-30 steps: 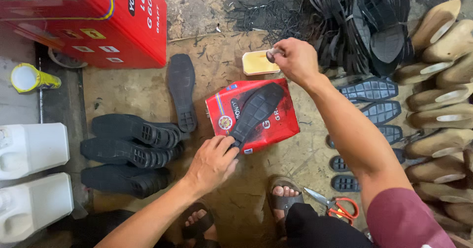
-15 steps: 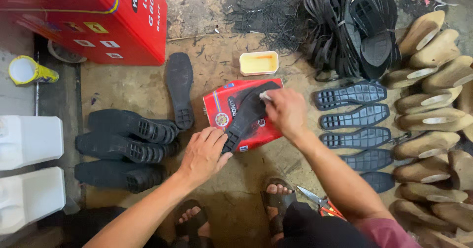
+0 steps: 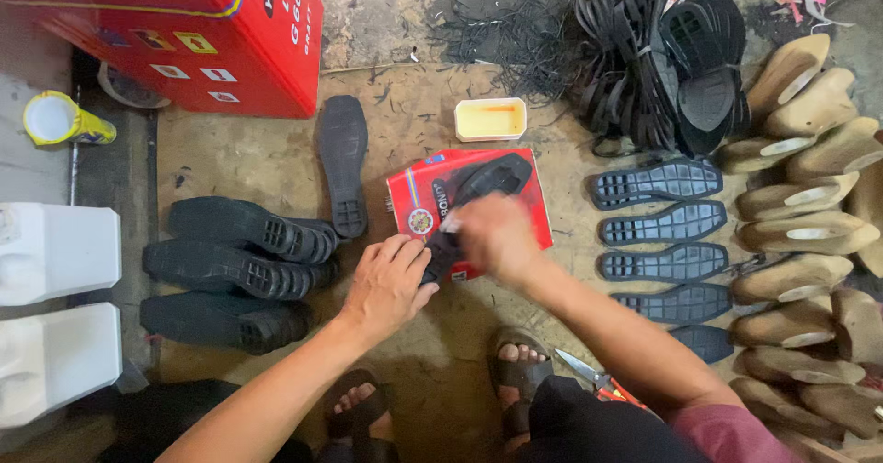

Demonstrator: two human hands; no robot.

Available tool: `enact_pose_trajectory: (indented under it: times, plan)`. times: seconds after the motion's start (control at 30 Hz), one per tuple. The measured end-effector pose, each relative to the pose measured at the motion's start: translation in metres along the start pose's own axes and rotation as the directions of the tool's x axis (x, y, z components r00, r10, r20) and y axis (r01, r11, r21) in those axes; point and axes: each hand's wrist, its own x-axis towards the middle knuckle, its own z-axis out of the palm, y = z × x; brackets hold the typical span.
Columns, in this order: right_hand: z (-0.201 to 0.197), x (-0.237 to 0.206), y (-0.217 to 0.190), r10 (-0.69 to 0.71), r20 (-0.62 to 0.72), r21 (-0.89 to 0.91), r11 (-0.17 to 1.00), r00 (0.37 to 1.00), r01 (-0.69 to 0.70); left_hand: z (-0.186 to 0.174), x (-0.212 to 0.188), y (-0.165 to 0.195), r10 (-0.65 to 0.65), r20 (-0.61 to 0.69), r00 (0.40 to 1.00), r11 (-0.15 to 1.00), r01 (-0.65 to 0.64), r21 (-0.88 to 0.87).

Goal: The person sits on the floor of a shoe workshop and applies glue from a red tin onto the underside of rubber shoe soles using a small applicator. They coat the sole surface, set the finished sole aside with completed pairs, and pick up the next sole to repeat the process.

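Observation:
A black shoe sole (image 3: 492, 180) lies slantwise on a flat red box (image 3: 536, 217) on the floor. My left hand (image 3: 391, 284) presses on and grips the sole's near end. My right hand (image 3: 494, 240), blurred by motion, is over the middle of the sole. It pinches a small pale applicator (image 3: 451, 225) against the sole. Just beyond the box is a small tray of yellow glue (image 3: 490, 118).
One loose sole (image 3: 343, 164) and three stacked black soles (image 3: 239, 261) lie to the left. A row of soles (image 3: 658, 182), a heap of black soles (image 3: 662, 68) and wooden lasts (image 3: 800, 196) fill the right. A big red crate (image 3: 184, 31), white jugs (image 3: 55, 251) and scissors (image 3: 593, 380) are nearby.
My right hand came back from the yellow glue tray and now rubs along the sole. My left hand stayed on the sole's near end.

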Motion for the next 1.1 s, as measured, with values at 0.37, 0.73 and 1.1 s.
enact_pose_trajectory:
  times: [0.37, 0.73, 1.1]
  plan:
    - [-0.014, 0.026, 0.035, 0.044, -0.028, -0.09, 0.995, 0.999, -0.046, 0.0, -0.001, -0.001, -0.001, 0.008, 1.0, 1.0, 0.001, 0.013]
    - [-0.016, -0.034, 0.016, 0.178, -0.159, -0.041, 0.982, 0.971, -0.187, 0.001, -0.001, 0.002, -0.03, 0.036, 0.999, 0.999, 0.029, 0.029]
    - [-0.011, -0.027, -0.005, 0.238, -0.15, 0.072, 0.971, 0.96, -0.23, 0.004, 0.009, -0.009, 0.007, 0.007, 1.0, 0.997, -0.007, -0.078]
